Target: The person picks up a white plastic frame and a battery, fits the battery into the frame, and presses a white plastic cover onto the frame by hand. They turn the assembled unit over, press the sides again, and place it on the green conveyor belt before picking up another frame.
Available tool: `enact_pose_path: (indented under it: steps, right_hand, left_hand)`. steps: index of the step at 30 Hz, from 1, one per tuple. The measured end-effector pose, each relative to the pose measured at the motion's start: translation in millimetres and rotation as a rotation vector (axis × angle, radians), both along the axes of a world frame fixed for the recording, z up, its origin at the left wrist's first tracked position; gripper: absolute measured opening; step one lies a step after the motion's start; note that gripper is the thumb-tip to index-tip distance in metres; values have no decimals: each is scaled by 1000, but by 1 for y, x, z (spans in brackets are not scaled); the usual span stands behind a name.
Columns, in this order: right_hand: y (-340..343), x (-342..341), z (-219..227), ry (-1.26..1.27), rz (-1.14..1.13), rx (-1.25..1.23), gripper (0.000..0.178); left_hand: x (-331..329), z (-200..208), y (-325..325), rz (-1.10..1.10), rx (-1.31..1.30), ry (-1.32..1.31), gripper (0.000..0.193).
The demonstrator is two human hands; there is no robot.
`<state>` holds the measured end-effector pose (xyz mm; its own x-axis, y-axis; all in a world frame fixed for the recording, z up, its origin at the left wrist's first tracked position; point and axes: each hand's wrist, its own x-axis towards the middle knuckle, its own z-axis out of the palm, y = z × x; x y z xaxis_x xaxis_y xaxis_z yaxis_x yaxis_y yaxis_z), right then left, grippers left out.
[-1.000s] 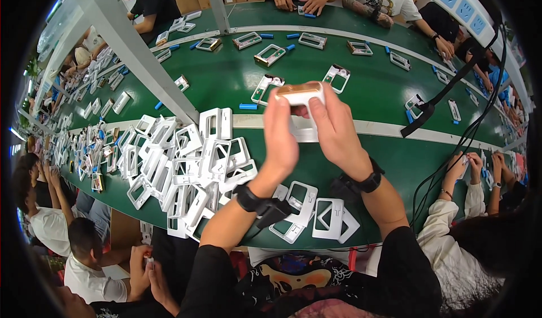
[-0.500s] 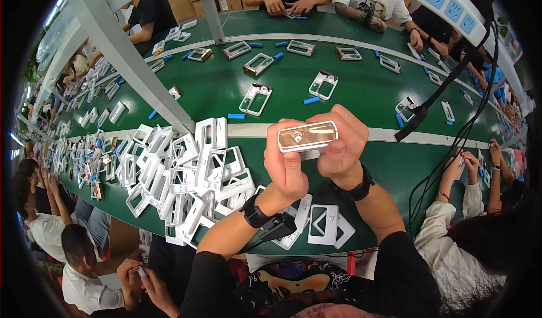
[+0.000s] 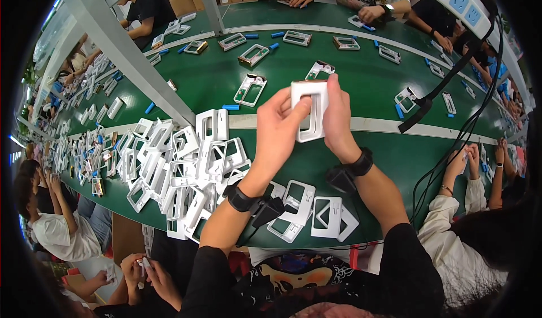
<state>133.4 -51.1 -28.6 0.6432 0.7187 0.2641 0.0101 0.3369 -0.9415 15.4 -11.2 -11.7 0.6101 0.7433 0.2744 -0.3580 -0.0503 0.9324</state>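
A white plastic housing with a rectangular window is held upright between both my hands, above the near edge of the green line. My left hand grips its left side, with the thumb laid over the window. My right hand closes on its right side, the fingers running up along the edge. A thin brown strip shows at the housing's top end. Just beyond it lies a similar housing with parts inside, partly covered by the held one. Several white housings lie flat near my wrists.
A heap of white housings spreads to my left beside a slanting metal post. Fitted housings and blue cylinders sit along the green belt. A power strip and black cables hang at right. Co-workers sit around.
My hands have turned the housing from its brown end face to its windowed face and moved slightly farther away. My left thumb now lies over the window. Belt items have shifted slightly in view.
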Motion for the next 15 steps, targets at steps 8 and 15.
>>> enact_pose_path:
  steps: [8, 15]
  right_hand:
    - [0, 10, 5, 538, 14, 6, 60]
    - [-9, 2, 13, 537, -46, 70, 65]
  left_hand:
    - [-6, 13, -4, 10, 363, 294, 45]
    - [-4, 13, -26, 64, 442, 203, 52]
